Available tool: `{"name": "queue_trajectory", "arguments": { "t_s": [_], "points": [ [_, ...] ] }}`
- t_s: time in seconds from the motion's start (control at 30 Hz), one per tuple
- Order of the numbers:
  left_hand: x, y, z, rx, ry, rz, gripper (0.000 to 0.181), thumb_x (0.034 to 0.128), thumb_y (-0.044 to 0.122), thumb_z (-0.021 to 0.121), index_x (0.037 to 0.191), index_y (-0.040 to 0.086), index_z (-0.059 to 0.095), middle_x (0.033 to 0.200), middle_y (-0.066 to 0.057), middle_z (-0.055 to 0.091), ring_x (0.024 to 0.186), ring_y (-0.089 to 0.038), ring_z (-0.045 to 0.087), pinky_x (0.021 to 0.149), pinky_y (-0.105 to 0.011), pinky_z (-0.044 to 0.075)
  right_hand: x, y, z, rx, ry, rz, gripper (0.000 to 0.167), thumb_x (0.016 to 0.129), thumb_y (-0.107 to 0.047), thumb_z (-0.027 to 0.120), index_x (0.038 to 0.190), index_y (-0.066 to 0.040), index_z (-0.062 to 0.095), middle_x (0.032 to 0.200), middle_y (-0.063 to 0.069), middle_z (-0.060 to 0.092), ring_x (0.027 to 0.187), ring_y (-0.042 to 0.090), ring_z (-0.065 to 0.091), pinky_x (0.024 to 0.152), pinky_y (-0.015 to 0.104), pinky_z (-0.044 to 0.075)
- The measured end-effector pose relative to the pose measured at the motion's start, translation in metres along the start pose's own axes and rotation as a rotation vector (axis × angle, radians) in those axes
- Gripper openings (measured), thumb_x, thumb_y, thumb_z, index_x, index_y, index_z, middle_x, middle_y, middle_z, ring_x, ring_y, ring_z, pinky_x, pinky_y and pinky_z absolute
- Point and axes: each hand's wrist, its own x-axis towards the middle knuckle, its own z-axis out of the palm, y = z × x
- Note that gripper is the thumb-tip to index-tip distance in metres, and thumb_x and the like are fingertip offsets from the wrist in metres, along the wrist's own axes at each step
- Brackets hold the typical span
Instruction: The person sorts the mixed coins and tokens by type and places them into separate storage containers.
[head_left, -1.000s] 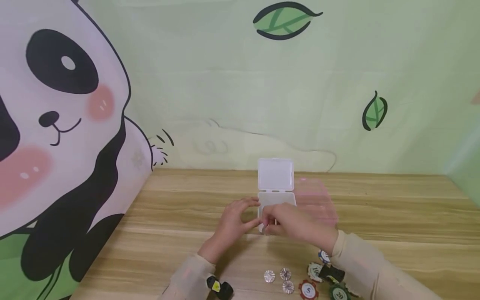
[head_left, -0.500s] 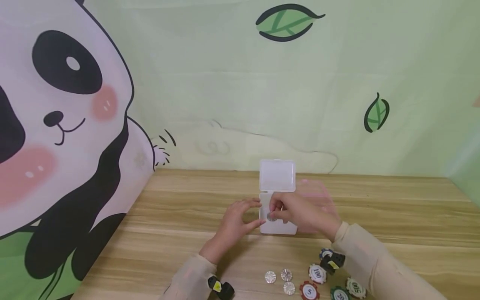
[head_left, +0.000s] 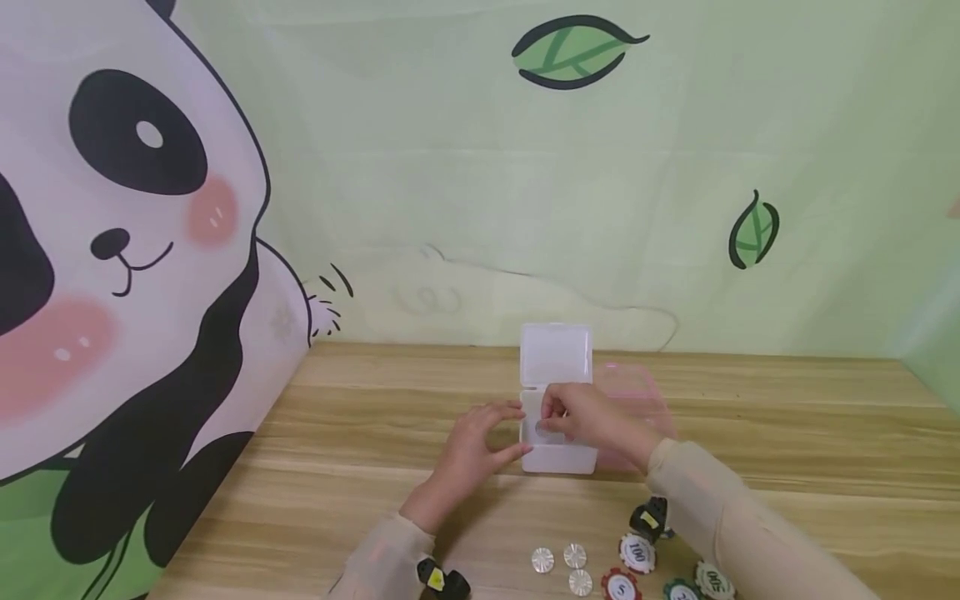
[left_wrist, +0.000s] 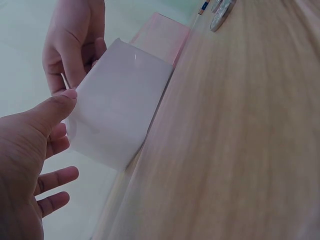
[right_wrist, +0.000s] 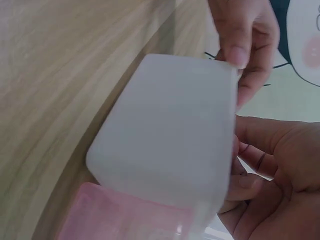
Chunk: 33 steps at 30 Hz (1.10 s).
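A small white plastic box [head_left: 558,459] stands on the table with its lid [head_left: 556,353] raised at the back. My left hand [head_left: 472,443] is at its left side; in the left wrist view the thumb touches the box's upper edge, the other fingers spread. Over the box opening, my right hand [head_left: 592,414] pinches a round silver coin [head_left: 546,429] between thumb and fingers. The box's inside is mostly hidden by the right hand. Several more silver coins, one of them a coin [head_left: 543,560] at the left, lie in front of the box.
Behind the right forearm, against the box's right side, stands a translucent pink box [head_left: 637,382]. Several poker chips lie at front right, among them a red chip [head_left: 622,585] and a white chip [head_left: 637,553]. A green fabric backdrop [head_left: 420,167] rises behind the table [head_left: 360,425].
My right hand has moved up and back from the box's front left corner, the silver coin coming into view in its fingers. The left hand stays at the box's side.
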Motion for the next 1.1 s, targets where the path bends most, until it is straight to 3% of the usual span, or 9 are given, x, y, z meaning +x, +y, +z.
{"name": "queue_trajectory", "arguments": {
  "t_s": [0.23,0.73,1.1],
  "points": [
    [0.0,0.0,0.0,-0.011,0.002,0.008,0.039,0.0804,0.025,0.077,0.116,0.011,0.066,0.129,-0.005,0.064,0.121,-0.027,0.057,0.104,-0.049,0.043,0.005,0.001,0.007,-0.105,-0.01,0.043,0.012,0.086,-0.007,0.069,0.079,-0.008,0.058,0.069,0.001,0.06,0.062,0.01,0.05,0.056,0.02,0.041],
    [-0.001,0.002,0.0,0.014,0.021,0.033,0.04,0.0791,0.024,0.078,0.115,0.011,0.066,0.128,-0.005,0.064,0.119,-0.026,0.058,0.101,-0.049,0.044,0.015,0.006,0.016,-0.343,-0.026,-0.004,0.021,0.082,-0.01,0.074,0.071,-0.011,0.056,0.065,-0.004,0.053,0.062,0.011,0.046,0.057,0.021,0.037],
    [-0.001,0.0,0.0,0.012,0.034,0.041,0.04,0.0788,0.023,0.078,0.114,0.01,0.066,0.127,-0.005,0.065,0.118,-0.025,0.059,0.1,-0.048,0.045,0.019,0.003,0.019,-0.398,-0.035,0.058,0.021,0.081,-0.01,0.074,0.071,-0.011,0.056,0.066,-0.002,0.054,0.063,0.014,0.047,0.059,0.026,0.039]
  ]
}}
